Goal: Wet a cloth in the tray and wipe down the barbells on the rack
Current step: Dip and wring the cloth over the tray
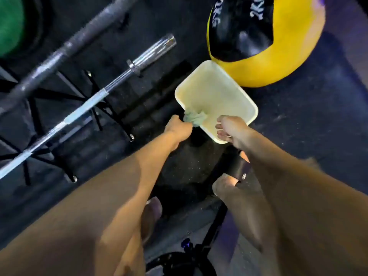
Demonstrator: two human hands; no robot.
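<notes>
A cream square tray [214, 90] lies on the dark floor below me. My left hand [178, 128] grips a bunched pale green cloth [195, 117] at the tray's near left edge. My right hand [232, 129] holds the tray's near corner, fingers curled over the rim. Two barbells lie on a low black rack [111, 108] to the left: a chrome one [95, 102] and a darker one [65, 48] behind it. The picture is slightly blurred.
A yellow and black medicine ball [266, 40] touches the tray's far right corner. A green plate [11, 24] sits at the top left. My sandalled foot [237, 172] stands just behind the tray. Dark rubber floor extends to the right.
</notes>
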